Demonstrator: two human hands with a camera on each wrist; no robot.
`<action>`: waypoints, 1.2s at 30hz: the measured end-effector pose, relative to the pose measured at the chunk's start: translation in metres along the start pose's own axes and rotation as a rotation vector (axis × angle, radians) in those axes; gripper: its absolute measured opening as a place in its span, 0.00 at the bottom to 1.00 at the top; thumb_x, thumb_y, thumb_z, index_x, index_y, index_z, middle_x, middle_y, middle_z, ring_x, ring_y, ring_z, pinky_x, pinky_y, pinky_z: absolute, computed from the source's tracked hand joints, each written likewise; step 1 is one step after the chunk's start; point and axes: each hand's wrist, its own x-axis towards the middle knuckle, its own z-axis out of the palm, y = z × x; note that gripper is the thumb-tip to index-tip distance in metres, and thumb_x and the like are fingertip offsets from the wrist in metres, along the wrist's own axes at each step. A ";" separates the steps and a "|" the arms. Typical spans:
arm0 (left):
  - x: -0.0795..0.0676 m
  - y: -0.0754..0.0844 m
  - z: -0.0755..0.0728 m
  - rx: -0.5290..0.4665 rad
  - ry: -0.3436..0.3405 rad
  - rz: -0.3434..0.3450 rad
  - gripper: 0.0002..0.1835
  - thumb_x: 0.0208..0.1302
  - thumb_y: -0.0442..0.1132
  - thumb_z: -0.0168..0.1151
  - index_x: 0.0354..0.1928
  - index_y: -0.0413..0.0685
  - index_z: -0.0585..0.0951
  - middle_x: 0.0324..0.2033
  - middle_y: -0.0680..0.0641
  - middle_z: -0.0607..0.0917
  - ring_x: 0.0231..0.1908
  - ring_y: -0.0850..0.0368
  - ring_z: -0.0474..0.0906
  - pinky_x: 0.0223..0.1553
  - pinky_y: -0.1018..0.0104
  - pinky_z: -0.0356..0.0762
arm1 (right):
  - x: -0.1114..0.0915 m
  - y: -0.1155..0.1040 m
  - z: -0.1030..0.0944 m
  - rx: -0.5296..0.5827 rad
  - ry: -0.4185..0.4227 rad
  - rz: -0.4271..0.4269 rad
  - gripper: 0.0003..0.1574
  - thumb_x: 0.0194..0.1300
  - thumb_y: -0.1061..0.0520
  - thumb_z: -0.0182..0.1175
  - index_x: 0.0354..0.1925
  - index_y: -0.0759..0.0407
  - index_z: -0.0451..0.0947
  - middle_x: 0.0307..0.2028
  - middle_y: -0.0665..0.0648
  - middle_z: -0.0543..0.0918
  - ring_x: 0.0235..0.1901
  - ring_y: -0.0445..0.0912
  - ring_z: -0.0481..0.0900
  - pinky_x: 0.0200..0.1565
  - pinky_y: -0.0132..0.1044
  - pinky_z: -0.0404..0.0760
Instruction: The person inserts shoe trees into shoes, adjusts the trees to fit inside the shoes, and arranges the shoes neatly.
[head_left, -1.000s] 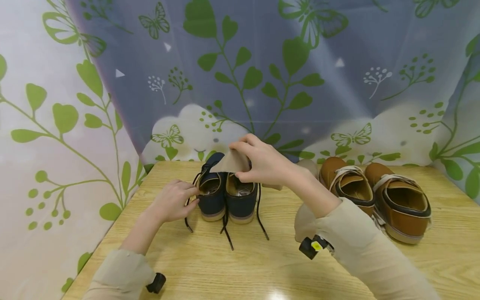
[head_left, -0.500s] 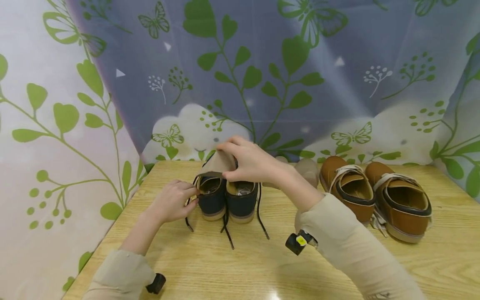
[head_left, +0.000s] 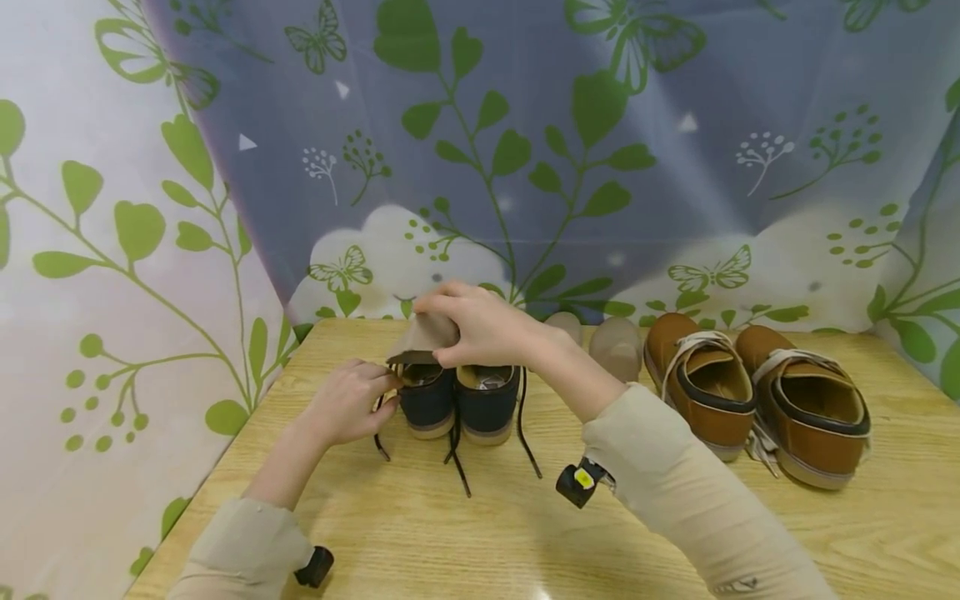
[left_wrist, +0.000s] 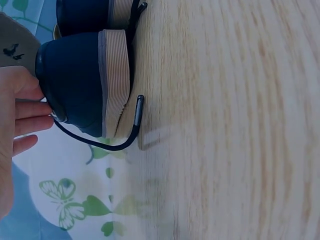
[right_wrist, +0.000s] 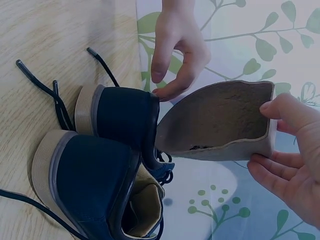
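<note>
Two navy shoes point(head_left: 487, 408) with loose black laces stand side by side, heels toward me. My right hand point(head_left: 487, 325) pinches a grey-beige molded shoe insert point(right_wrist: 220, 120), a hollow toe-shaped shell, by its wide end. The thumb lies over its edge and the fingers are on the outside. The insert's narrow tip points down at the collar of the left navy shoe point(right_wrist: 125, 112). At that shoe's left side, my left hand point(head_left: 352, 404) touches the collar with its fingertips, its thumb apart from them.
Brown shoes point(head_left: 817, 425) with cream laces stand to the right on the wooden table point(head_left: 450, 542). Between the pairs, two more beige inserts point(head_left: 617, 348) lie near the back, partly behind my right arm. A patterned cloth point(head_left: 480, 167) hangs close behind the table.
My right hand has moved left and slightly down with the insert, from over the gap between the navy shoes to above the left one. The left hand stays at the collar.
</note>
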 end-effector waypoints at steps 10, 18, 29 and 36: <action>0.000 0.000 0.000 0.005 -0.020 0.000 0.05 0.48 0.37 0.65 0.28 0.44 0.83 0.24 0.49 0.81 0.25 0.54 0.78 0.34 0.56 0.75 | 0.006 0.002 0.004 -0.032 -0.042 -0.026 0.33 0.59 0.53 0.61 0.63 0.53 0.68 0.58 0.58 0.69 0.48 0.47 0.73 0.42 0.36 0.75; 0.002 0.004 -0.001 0.008 -0.029 0.008 0.06 0.47 0.37 0.65 0.29 0.45 0.84 0.24 0.50 0.81 0.25 0.56 0.78 0.32 0.57 0.75 | 0.012 -0.001 0.003 -0.107 -0.077 -0.055 0.34 0.57 0.53 0.61 0.62 0.55 0.70 0.49 0.55 0.73 0.37 0.43 0.73 0.35 0.33 0.73; 0.004 0.005 -0.001 -0.011 -0.040 -0.020 0.06 0.47 0.37 0.66 0.29 0.44 0.85 0.25 0.50 0.83 0.27 0.56 0.79 0.33 0.56 0.76 | 0.016 0.000 0.002 -0.124 -0.098 -0.030 0.35 0.55 0.53 0.62 0.62 0.55 0.69 0.46 0.54 0.73 0.34 0.43 0.71 0.33 0.32 0.71; 0.004 0.007 -0.002 -0.017 -0.061 -0.030 0.06 0.48 0.37 0.66 0.29 0.44 0.85 0.26 0.50 0.84 0.27 0.56 0.80 0.33 0.57 0.75 | 0.019 0.000 0.006 -0.131 -0.104 -0.016 0.35 0.56 0.53 0.61 0.63 0.54 0.69 0.47 0.55 0.74 0.34 0.43 0.72 0.33 0.32 0.72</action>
